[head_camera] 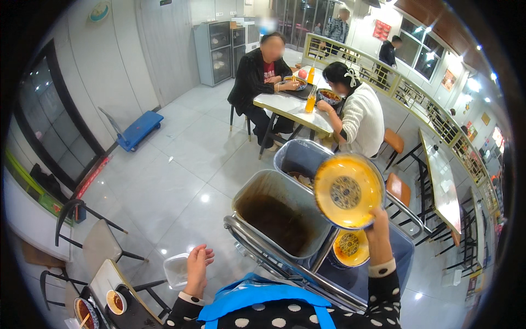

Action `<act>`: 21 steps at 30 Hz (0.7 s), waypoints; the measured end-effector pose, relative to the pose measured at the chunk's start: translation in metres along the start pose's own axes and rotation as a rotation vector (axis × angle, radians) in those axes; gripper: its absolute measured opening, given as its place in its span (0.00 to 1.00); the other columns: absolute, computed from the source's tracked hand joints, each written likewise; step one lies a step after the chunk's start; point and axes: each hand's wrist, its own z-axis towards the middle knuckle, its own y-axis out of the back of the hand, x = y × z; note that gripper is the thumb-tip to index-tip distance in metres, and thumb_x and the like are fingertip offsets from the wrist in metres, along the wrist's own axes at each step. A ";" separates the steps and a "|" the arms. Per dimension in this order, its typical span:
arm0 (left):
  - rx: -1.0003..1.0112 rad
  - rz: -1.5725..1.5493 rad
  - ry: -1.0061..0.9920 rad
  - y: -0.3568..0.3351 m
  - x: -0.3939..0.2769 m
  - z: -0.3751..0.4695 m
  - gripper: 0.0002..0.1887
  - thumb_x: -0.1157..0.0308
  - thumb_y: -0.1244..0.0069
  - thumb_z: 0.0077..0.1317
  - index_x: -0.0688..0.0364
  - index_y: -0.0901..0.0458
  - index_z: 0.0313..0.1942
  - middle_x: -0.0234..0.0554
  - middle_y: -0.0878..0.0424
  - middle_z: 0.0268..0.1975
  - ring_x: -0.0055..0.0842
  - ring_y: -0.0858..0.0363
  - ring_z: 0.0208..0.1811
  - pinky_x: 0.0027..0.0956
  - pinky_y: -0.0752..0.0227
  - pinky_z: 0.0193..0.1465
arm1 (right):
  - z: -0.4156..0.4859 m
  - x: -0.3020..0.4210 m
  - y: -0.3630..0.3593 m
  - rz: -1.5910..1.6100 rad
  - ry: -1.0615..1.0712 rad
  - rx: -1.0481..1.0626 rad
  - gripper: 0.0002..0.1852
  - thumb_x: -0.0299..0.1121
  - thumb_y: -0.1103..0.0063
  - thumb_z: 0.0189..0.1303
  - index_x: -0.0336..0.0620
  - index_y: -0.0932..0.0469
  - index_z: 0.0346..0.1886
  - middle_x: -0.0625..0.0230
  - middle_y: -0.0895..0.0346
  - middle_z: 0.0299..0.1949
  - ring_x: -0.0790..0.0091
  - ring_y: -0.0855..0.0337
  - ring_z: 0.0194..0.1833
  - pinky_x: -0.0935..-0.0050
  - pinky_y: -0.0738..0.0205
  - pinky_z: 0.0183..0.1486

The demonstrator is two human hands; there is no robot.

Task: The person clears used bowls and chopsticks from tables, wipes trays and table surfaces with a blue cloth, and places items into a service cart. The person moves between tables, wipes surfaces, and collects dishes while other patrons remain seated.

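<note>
My right hand (378, 228) grips the rim of a large bowl (346, 191), tilted so that its orange-stained inside and patterned centre face me. A second stained bowl (349, 246) sits below it in a grey-blue tub (397, 251) on a metal-railed cart (263, 240). Left of that tub is a grey bin (257, 189) with dark liquid at its bottom. Behind it, a lined bin (304, 154) contains food scraps, partly hidden by the raised bowl. My left hand (198, 265) is held in the air, apparently holding nothing, with a whitish plastic container (176, 271) behind it.
Two people eat at a table (283, 105) just beyond the cart. At lower left, a table (111, 275) bears used bowls on a tray, with chairs (102, 242) beside it. A blue platform trolley (141, 127) stands by the wall. Stools (397, 189) and tables line the right.
</note>
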 end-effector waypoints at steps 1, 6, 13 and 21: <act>0.009 -0.008 0.006 -0.001 0.002 0.002 0.16 0.64 0.60 0.70 0.65 0.30 0.52 0.45 0.22 0.43 0.28 0.22 0.42 0.30 0.27 0.44 | -0.006 0.005 0.022 0.036 -0.024 0.100 0.22 0.25 0.53 0.50 0.31 0.31 0.52 0.55 0.25 0.45 0.59 0.22 0.46 0.62 0.24 0.49; 0.027 -0.027 0.046 -0.008 0.009 0.010 0.16 0.64 0.60 0.70 0.65 0.30 0.51 0.47 0.21 0.43 0.29 0.21 0.42 0.31 0.26 0.44 | -0.038 0.017 0.119 -0.075 0.052 -0.068 0.22 0.28 0.53 0.51 0.26 0.31 0.50 0.50 0.23 0.42 0.55 0.17 0.39 0.61 0.19 0.41; 0.049 -0.028 0.069 -0.016 0.008 0.018 0.16 0.64 0.61 0.70 0.65 0.30 0.52 0.48 0.21 0.43 0.30 0.21 0.42 0.31 0.26 0.44 | -0.031 -0.023 0.216 -0.502 -0.036 -0.428 0.17 0.33 0.50 0.57 0.30 0.30 0.46 0.53 0.21 0.34 0.57 0.17 0.30 0.57 0.20 0.27; -0.007 -0.031 0.056 -0.001 0.012 0.016 0.17 0.63 0.61 0.70 0.65 0.30 0.53 0.48 0.21 0.43 0.30 0.21 0.42 0.30 0.26 0.43 | -0.021 -0.047 0.209 -0.550 -0.219 -0.364 0.19 0.34 0.56 0.61 0.22 0.28 0.44 0.47 0.21 0.35 0.53 0.16 0.30 0.55 0.19 0.25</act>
